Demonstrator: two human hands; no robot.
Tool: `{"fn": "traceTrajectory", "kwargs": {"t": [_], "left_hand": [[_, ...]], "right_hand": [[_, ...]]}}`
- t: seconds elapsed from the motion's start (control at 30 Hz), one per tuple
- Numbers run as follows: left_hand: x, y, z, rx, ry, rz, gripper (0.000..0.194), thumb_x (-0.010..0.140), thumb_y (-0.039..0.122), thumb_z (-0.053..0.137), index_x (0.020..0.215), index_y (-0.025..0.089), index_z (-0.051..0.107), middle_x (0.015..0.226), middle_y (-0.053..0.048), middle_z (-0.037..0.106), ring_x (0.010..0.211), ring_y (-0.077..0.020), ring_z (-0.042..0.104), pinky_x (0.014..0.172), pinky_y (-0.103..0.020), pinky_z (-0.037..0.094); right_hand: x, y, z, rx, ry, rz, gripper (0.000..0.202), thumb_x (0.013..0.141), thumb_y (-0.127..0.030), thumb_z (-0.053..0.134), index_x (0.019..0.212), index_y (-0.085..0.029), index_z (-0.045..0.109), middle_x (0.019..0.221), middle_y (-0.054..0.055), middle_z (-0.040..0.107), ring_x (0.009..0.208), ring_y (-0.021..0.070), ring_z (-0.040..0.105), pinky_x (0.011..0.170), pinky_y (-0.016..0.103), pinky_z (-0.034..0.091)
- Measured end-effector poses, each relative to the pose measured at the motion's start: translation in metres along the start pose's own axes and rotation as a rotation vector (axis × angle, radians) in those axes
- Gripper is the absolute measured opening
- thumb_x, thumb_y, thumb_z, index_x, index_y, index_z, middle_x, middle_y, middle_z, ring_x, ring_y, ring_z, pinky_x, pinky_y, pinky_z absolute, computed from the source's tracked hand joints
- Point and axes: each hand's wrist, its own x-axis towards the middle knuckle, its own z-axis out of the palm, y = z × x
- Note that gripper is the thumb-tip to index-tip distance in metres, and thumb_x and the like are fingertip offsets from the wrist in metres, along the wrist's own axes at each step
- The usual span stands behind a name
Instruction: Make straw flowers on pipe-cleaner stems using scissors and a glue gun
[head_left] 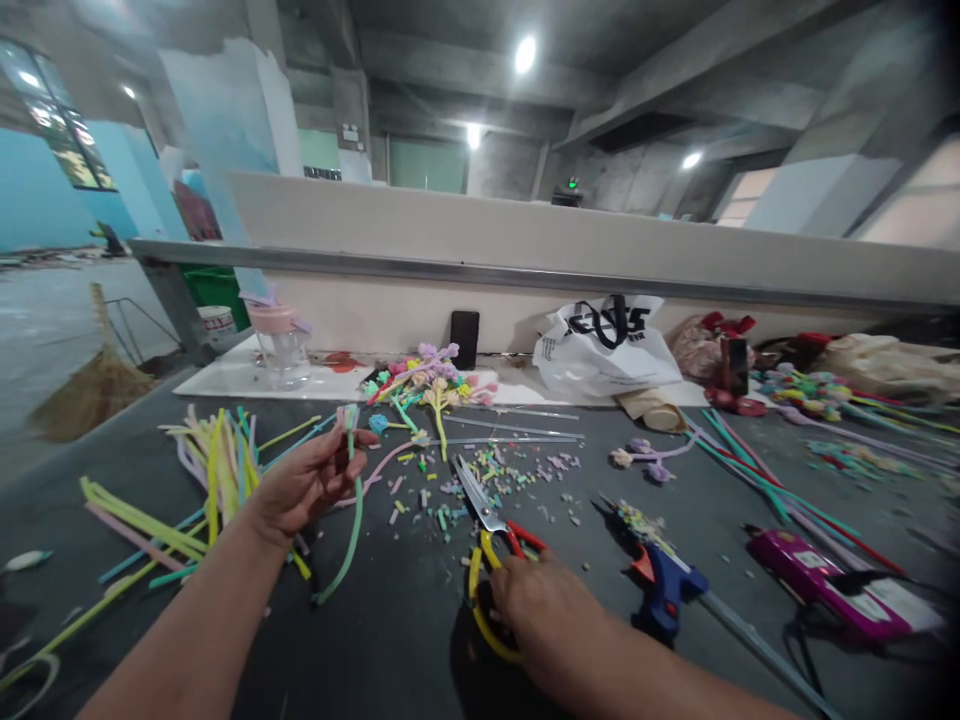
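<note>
Your right hand rests low on the dark grey tabletop, fingers curled down over the yellow-and-red plastic handles of a pair of steel-bladed scissors; whether they are threaded through the loops cannot be told, though the yellow loop shows around and under your knuckles. The blades lie slightly parted, pointing away from your fingertips toward a scatter of small pastel pipe-cleaner offcuts.

Just to the right of that hand lies a blue-and-orange plastic hot glue gun, and beyond it a magenta plastic glue gun with a white label.

Your left hand is raised off the table, fingers and thumb pinched closed on a fuzzy pale-green pipe cleaner, which hangs from the grip in a long curve down to the tabletop. Behind your left fingers lies a loose bundle of yellow, green and pink pipe cleaners.

Farther off, past both sets of fingertips, a bunch of finished pastel pipe-cleaner flowers rests at the table's far edge. To its left stands a clear plastic jar with a pink lid; to its right, a crumpled white plastic bag with black lettering sits against the low wall.
</note>
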Motion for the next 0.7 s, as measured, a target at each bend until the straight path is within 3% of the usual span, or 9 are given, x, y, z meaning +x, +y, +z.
{"fn": "traceTrajectory", "kwargs": {"t": [0.13,0.23,0.33,0.5,0.7], "left_hand": [[0.000,0.000,-0.001,-0.004,-0.023,0.014,0.033,0.088,0.033,0.040,0.092,0.008,0.063,0.059,-0.002,0.055,0.034,0.0001,0.042,0.035,-0.008,0.037],[-0.001,-0.001,0.001,-0.001,-0.018,0.010,0.033,0.087,0.034,0.041,0.092,0.009,0.063,0.059,-0.001,0.055,0.034,-0.0001,0.041,0.035,-0.009,0.036],[0.000,-0.003,0.004,0.003,-0.005,-0.013,0.033,0.086,0.036,0.044,0.091,0.010,0.063,0.057,0.000,0.054,0.033,-0.0001,0.039,0.036,-0.011,0.037],[0.006,-0.016,0.006,0.029,-0.025,-0.054,0.031,0.084,0.038,0.047,0.092,0.012,0.062,0.055,0.000,0.053,0.035,-0.0015,0.038,0.036,-0.011,0.032],[0.009,-0.027,0.017,0.088,-0.036,-0.098,0.035,0.083,0.043,0.046,0.089,0.012,0.062,0.054,0.000,0.052,0.035,-0.0015,0.034,0.037,-0.013,0.026]], "right_hand": [[0.005,0.003,-0.026,0.306,0.098,0.163,0.016,0.072,-0.013,0.049,0.083,-0.019,0.059,0.069,0.004,0.064,0.058,0.0146,0.057,0.048,0.023,0.028],[0.024,0.000,-0.052,0.584,0.276,0.142,0.017,0.068,-0.009,0.048,0.077,-0.019,0.059,0.068,0.001,0.061,0.062,0.0136,0.052,0.052,0.023,0.029],[0.054,-0.007,-0.067,0.705,0.348,0.119,0.017,0.065,-0.006,0.050,0.072,-0.019,0.058,0.068,-0.001,0.059,0.066,0.0134,0.051,0.056,0.023,0.031],[0.097,-0.016,-0.067,1.025,0.273,0.094,0.014,0.063,-0.005,0.048,0.068,-0.017,0.051,0.052,-0.006,0.052,0.045,0.0085,0.048,0.049,0.020,0.037],[0.111,-0.001,-0.079,1.350,0.271,-0.011,0.006,0.067,-0.014,0.052,0.070,-0.017,0.048,0.056,-0.006,0.053,0.044,0.0058,0.048,0.050,0.019,0.042]]}}
